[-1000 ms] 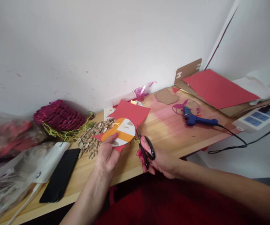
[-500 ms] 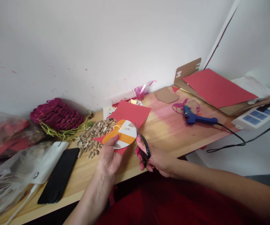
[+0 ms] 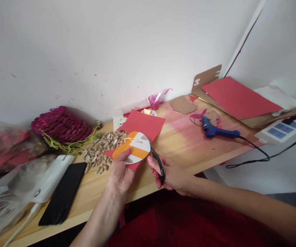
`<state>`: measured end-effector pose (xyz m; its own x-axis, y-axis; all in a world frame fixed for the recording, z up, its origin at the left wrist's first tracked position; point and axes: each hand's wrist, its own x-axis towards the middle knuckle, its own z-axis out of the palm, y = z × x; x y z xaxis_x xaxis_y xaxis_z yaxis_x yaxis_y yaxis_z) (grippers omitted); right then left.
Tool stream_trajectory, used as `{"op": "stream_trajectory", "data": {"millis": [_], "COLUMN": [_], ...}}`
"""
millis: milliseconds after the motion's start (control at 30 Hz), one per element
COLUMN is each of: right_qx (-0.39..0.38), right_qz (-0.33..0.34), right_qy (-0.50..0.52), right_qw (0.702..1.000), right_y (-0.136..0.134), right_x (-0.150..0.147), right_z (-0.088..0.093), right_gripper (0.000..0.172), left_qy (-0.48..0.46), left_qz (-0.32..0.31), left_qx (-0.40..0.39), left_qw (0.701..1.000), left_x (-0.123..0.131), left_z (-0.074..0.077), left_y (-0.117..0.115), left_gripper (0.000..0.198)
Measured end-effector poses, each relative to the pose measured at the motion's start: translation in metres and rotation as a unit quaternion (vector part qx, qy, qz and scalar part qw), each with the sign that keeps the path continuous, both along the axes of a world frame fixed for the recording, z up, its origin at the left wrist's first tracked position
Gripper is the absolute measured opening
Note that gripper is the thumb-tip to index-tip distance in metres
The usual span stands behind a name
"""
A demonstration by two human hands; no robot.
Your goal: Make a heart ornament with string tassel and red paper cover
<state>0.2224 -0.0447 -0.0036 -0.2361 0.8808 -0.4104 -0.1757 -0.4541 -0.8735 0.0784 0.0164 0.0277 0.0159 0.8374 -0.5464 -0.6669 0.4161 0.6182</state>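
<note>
Two layers, a disc point(image 3: 134, 147) over red paper point(image 3: 134, 166), are being pinched by the left hand point(image 3: 121, 172), thumb on top, above the table point(image 3: 181, 145) and beside the shells point(image 3: 104, 147), while the right hand point(image 3: 173, 175) is gripping scissors point(image 3: 160, 167), their blades lying at the disc's right edge; farther right, a glue gun point(image 3: 220, 132) is resting

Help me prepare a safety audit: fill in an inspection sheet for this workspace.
Surface: wooden table, stained pink in places.
Things in hand: orange-and-white oval card, red paper behind it; black scissors.
Clutter: shell-like pieces, phone, pink cup, blue glue gun.
Hands: left hand grips the card; right hand holds scissors at its edge.
Cables: glue gun's black cable loops past the table edge; white cable at left.
Surroundings: white wall, spotted pink.
</note>
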Motion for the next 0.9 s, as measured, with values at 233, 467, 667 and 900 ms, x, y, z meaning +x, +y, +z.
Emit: {"op": "stream_trajectory", "data": {"millis": [233,467,667,900], "right_qx": [0.015,-0.041,-0.045,-0.044], "right_qz": [0.025,0.019,0.049,0.054], "right_qy": [-0.027,-0.025,0.004,-0.005], "right_qw": [0.999,0.999,0.998,0.998], "right_y": [0.001,0.006,0.009,0.017], "right_x": [0.007,0.011,0.012,0.014], "right_z": [0.004,0.009,0.012,0.012], "right_gripper": [0.055,0.061,0.067,0.066], "left_qy": [-0.001,-0.004,-0.021,-0.019], "left_qz": [0.009,0.009,0.003,0.002], "left_qx": [-0.012,-0.018,-0.025,-0.037], "left_qw": [1.0,1.0,0.999,0.999], "left_x": [-0.004,-0.008,-0.013,-0.013], "left_z": [0.001,0.003,0.001,0.003], "left_y": [0.0,-0.001,-0.003,-0.006], "left_gripper": [0.041,0.048,0.053,0.054]}}
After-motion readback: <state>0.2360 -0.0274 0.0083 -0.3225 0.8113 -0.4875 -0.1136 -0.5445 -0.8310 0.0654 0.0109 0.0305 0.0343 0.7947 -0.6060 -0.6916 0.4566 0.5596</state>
